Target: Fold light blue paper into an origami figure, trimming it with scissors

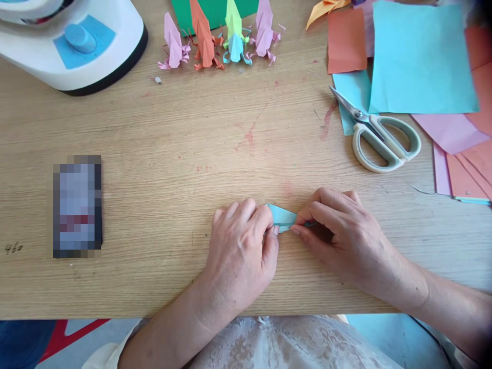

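A small folded piece of light-blue paper (282, 215) lies between my hands near the table's front edge. My left hand (244, 241) grips its left end between thumb and fingers, covering that part. On the other side, my right hand (338, 230) pinches the narrow right end, and a thin blue tip shows past the fingertips. A fold line runs along the lower side of the paper. The scissors (369, 125) with pale handles lie beyond my right hand.
Folded paper figures (205, 43) stand in a row at the back before a green sheet (177, 13). Coloured paper squares (425, 56) pile up at the back right. A blurred phone-like object (77, 205) lies left. A white appliance (115, 46) occupies the back left of the wooden table (161, 154).
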`<act>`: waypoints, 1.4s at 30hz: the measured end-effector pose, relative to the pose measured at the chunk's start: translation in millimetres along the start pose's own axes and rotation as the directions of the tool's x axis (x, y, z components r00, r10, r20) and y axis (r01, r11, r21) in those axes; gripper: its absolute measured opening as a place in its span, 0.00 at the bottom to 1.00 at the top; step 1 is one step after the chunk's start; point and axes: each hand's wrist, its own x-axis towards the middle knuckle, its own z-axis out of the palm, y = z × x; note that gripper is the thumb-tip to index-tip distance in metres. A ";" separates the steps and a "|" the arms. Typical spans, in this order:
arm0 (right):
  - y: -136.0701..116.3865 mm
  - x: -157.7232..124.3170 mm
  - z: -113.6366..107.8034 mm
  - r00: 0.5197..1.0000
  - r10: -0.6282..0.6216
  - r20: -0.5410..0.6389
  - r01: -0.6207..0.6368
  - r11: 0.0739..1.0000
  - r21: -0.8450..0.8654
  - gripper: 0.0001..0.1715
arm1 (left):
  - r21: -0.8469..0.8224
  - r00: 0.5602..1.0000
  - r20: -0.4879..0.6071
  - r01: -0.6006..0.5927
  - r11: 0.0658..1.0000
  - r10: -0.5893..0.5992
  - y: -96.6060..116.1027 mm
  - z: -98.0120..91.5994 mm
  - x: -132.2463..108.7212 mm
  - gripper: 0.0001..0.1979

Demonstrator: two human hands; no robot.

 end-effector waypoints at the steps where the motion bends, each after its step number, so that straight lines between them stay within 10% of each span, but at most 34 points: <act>1: 0.7 -1.3 -1.0 1.000 -0.009 -0.006 0.009 1.000 0.009 0.06 | 0.004 1.000 0.004 -0.002 1.000 0.002 -0.2 0.1 0.1 0.08; 42: 5.6 -9.6 -7.1 0.998 0.063 -0.011 -0.063 0.998 0.005 0.04 | -0.092 0.997 -0.047 0.051 0.994 -0.055 -0.1 2.7 -1.6 0.09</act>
